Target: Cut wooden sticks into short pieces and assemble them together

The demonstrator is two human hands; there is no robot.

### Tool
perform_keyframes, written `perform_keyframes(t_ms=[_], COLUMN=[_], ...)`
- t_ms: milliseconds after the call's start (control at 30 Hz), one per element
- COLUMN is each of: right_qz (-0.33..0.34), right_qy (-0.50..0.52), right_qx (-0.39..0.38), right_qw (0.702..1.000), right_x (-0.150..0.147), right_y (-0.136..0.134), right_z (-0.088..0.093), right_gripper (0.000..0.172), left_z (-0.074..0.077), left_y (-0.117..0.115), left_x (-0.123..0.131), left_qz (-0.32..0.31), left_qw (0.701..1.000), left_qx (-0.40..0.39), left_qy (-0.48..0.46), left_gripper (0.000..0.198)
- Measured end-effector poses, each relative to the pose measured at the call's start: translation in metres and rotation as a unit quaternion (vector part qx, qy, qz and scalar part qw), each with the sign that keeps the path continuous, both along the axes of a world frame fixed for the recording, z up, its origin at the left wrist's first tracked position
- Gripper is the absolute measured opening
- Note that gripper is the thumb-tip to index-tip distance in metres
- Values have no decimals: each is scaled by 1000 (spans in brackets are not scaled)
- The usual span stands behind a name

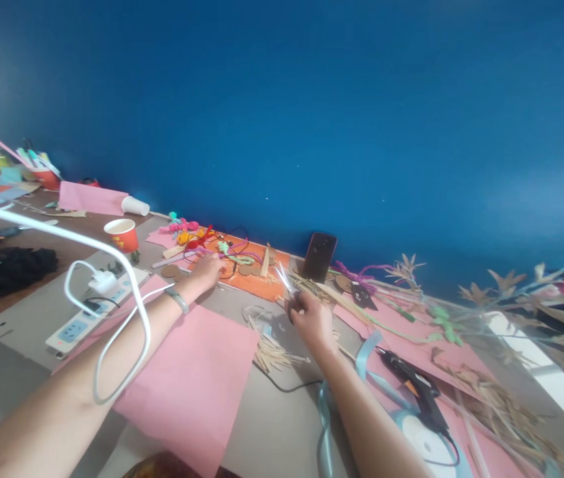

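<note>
My right hand (311, 322) is closed round the handles of a pair of scissors (285, 277), whose bright blades point up and away, slightly parted. Over the left part of an orange sheet (266, 287), my left hand (208, 271) has its fingers drawn together; what lies between them, if anything, is hidden. Around its fingertips are dark cord, purple and green strands and a brown round piece (249, 270). A small straw-coloured bundle (265, 261) stands on the orange sheet between the hands. Below the scissors lies a heap of cut straw-coloured strips (276, 352).
A phone (319, 257) leans on the blue wall. A white cable (135, 292) arches over my left forearm near a power strip (75, 330). A red paper cup (121, 235) stands left. A glue gun (418, 388) and blue ribbon (365, 355) lie right; pink paper (196, 378) lies in front.
</note>
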State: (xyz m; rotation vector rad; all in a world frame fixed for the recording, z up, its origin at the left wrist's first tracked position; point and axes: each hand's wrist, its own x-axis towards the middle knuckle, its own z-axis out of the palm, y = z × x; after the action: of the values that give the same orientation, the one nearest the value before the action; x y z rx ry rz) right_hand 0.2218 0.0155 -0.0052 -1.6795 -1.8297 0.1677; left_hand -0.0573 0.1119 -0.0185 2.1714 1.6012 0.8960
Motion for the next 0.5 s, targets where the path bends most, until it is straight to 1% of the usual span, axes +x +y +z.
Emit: perform_keyframes(t_ms=[67,100,133,333,433,500], right_qz=[1,-1,-3,-7,-3,-1], right_qy=[12,14,13,4,4,1], right_qx=[14,18,21,19,23,25], right_qw=[1000,1000,1000,1000,1000,1000], right_x=[-2,-2,-3,-2,-2,-3], right_y=[0,0,0,1,1,1], right_z=[-1,-2,-3,-6,-7,-7], right_gripper=[18,17,17,13,15,18], left_z=[-3,-3,-3,1,7,13], left_y=[1,1,1,6,4,-2], left_x=[3,4,4,-4,-10,-12], left_qz=[-13,-15,-13,-7,-6,-9], left_qw=[995,990,988,994,996,997], left_qx=[6,9,10,-12,-43,-73], left_qy=[103,141,153,111,74,39], left_gripper=[20,21,21,19,20,22])
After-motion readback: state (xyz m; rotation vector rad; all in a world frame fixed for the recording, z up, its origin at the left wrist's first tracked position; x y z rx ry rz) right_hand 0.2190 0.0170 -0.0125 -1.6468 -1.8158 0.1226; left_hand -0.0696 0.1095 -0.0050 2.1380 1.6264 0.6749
